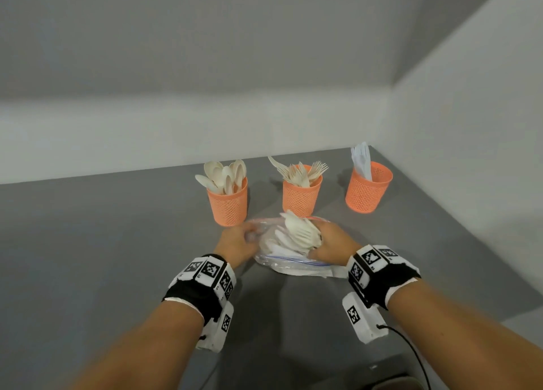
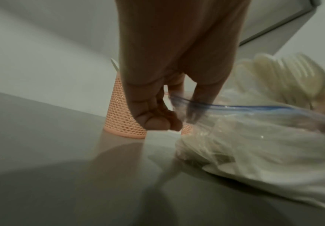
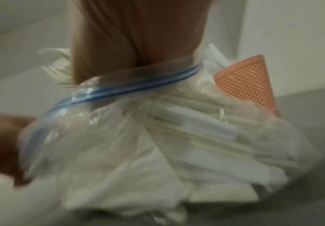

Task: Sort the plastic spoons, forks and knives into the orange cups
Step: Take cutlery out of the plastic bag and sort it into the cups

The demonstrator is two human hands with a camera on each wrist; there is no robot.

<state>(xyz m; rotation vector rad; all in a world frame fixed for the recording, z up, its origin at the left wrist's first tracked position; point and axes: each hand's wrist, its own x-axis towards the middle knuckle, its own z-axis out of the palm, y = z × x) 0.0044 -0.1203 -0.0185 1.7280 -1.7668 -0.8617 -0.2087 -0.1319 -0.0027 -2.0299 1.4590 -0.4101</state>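
Right hand [image 1: 333, 244] grips spoons [image 1: 299, 230], bowls pointing up-left from bag [image 1: 293, 260].

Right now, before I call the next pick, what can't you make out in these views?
- Right hand fingertips: head view, hidden by the cutlery bunch; right wrist view, blurred.
- Cutlery types left in the zip bag: all views, film and blur.
- Left cup contents: left wrist view, left hand blocks.

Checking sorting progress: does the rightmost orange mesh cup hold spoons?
No, the rightmost orange mesh cup holds white plastic knives; the cream plastic spoons stand in the leftmost cup.
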